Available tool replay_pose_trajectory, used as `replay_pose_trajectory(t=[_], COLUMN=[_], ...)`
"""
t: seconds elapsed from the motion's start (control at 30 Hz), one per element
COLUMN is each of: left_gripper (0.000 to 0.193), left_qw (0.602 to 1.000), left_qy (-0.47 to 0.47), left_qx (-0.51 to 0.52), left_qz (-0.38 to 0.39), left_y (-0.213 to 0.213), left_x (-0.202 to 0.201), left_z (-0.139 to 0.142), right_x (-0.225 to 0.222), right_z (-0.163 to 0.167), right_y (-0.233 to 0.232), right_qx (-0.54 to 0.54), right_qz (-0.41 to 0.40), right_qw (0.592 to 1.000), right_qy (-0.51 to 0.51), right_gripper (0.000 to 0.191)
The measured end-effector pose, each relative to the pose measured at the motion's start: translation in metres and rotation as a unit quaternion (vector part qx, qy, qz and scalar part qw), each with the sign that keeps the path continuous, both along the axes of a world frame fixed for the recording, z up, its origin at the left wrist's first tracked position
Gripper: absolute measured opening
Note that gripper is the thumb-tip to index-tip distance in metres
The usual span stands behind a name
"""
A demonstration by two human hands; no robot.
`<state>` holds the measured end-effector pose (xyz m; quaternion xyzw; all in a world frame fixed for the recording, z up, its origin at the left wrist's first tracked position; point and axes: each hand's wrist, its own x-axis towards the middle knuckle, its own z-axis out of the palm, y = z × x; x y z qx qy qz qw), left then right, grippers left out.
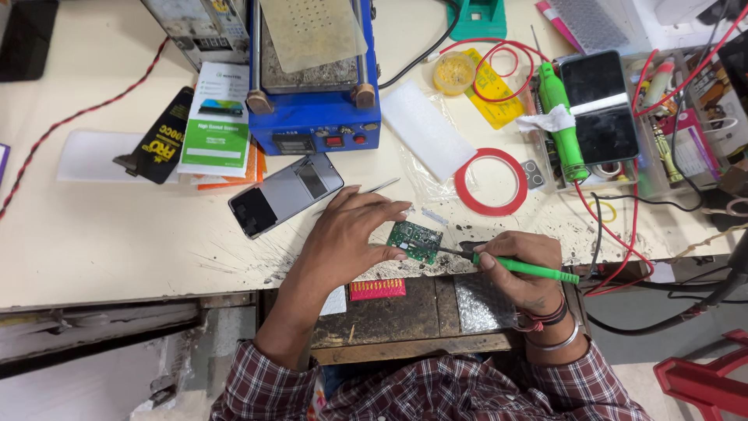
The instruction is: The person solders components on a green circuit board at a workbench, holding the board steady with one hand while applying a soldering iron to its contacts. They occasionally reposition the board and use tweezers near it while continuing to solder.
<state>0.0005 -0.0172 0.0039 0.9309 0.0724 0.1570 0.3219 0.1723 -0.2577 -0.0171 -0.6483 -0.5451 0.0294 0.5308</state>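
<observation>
Circuit board point(415, 241), small, green, roughly rectangular, with tiny silver parts on top, lies flat at the front edge of the workbench point(117, 242), just above the dark wooden drawer point(405, 312). My left hand point(351, 238) rests over its left side, fingertips point(399, 253) pressing the board's edge, fingers curled down, holding nothing else. My right hand point(523, 265) is closed around a green-handled soldering iron point(530, 269), gripped like a pen, its dark tip touching the board's right edge. Bench surface around the board is scorched and speckled black. Grey flip phone point(284, 193) lies opened flat just beyond my left hand, metal tweezers point(374, 189) beside it. Red tape ring point(491, 182) sits behind the board, near a clear plastic tray point(545, 168). Blue heating machine point(315, 117) stands further back. Red-pink comb-like strip point(377, 289) lies on the drawer under my left wrist.
</observation>
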Motion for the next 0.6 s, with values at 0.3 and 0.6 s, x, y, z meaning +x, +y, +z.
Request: replay_pose_trajectory(t=[0.3,0.6], left_gripper=[0.072,0.07], left_qw=[1.0,1.0], left_qy=[-0.007,-0.011], left_qx=[0.008,0.018], left_qz=[-0.008,-0.012], left_y=[0.0006,0.0018], left_x=[-0.0035,-0.0051], left_z=[-0.0036,-0.0046], right_x=[-0.0017,-0.0037], right_z=[-0.0025,-0.0008], right_y=[-0.002,-0.002], right_qx=[0.004,-0.006], right_qz=[0.006,-0.011], right_qw=[1.0,1.0], right_qy=[0.003,-0.007], right_gripper=[0.014,0.012])
